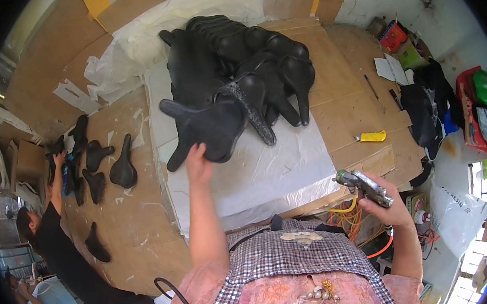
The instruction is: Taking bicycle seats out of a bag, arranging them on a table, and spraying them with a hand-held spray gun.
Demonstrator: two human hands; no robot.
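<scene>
My left hand (197, 162) is raised and grips the lower edge of a black bicycle saddle (206, 126) at the front of a big heap of black saddles (247, 54). The heap lies on a white plastic sheet (267, 167) over a cardboard-covered table. My right hand (386, 202) is held out to the right, beyond the table's near edge, closed around a metal spray gun (363, 183) whose nozzle points left toward the sheet.
On the left, another person (62, 246) in black reaches to several saddles (98, 163) spread on cardboard. A yellow utility knife (371, 137), pens and papers lie on the table's right side. Bags and clutter (457, 106) crowd the right; orange cables (351, 218) hang below.
</scene>
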